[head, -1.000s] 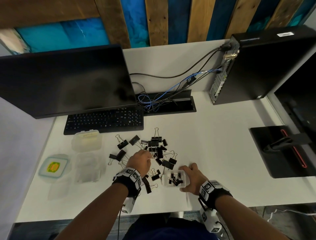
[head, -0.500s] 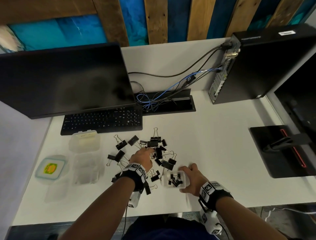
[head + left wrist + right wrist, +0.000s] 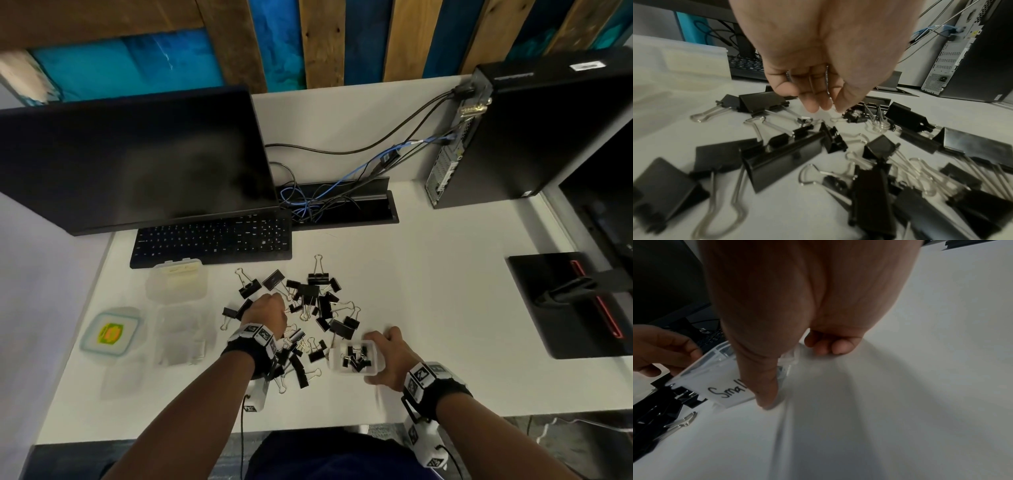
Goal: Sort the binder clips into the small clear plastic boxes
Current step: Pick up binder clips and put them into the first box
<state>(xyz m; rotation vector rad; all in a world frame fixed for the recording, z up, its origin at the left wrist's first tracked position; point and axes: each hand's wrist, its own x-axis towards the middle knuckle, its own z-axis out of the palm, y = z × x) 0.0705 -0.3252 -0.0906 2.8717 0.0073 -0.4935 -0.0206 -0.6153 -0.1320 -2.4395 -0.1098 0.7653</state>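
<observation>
White desk [image 3: 428,284] is carrying a heap of black steel binder clips [image 3: 310,301] near its middle. Right hand [image 3: 388,359] is gripping the clear plastic box [image 3: 356,358] marked "Small", probably steadying it beside the heap. Left hand [image 3: 818,56] is curling its fingers [image 3: 809,91] round thin wire handles, likely lifting small clips for it.
</observation>
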